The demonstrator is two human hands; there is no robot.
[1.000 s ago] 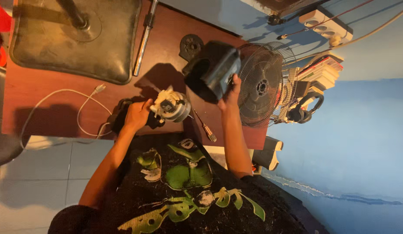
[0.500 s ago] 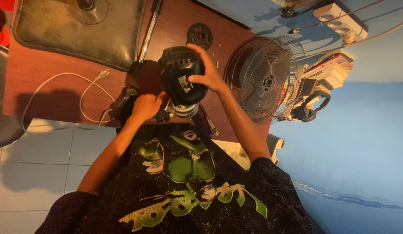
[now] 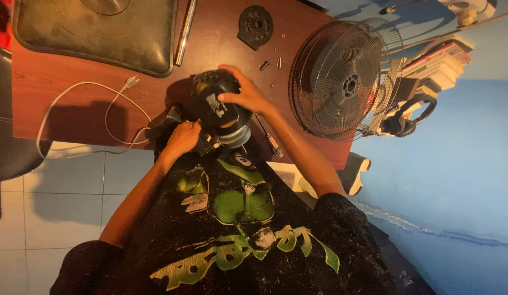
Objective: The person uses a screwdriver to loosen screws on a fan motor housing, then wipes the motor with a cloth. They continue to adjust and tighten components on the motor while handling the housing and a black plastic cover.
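A black rounded motor cover (image 3: pixel 213 104) sits over a silver fan motor (image 3: pixel 235 135) at the near edge of the reddish wooden table (image 3: pixel 74 87). My right hand (image 3: pixel 247 94) is spread over the top of the cover and grips it. My left hand (image 3: pixel 181 139) is closed on the dark base of the motor unit just below and to the left of the cover. A white power cord (image 3: pixel 84 117) with a plug (image 3: pixel 132 82) loops from that base across the table.
A round wire fan guard (image 3: pixel 341 82) lies at the right of the table. A black round plate (image 3: pixel 255 24) and small screws (image 3: pixel 271 63) lie beyond the motor. A screwdriver (image 3: pixel 270 142), a metal rod (image 3: pixel 184 30), a dark cushioned seat (image 3: pixel 95 33), headphones (image 3: pixel 409 123) and stacked books (image 3: pixel 439 63) are around.
My right hand carried the black cover from the right side of the table down over the motor. My left hand stayed on the motor's base.
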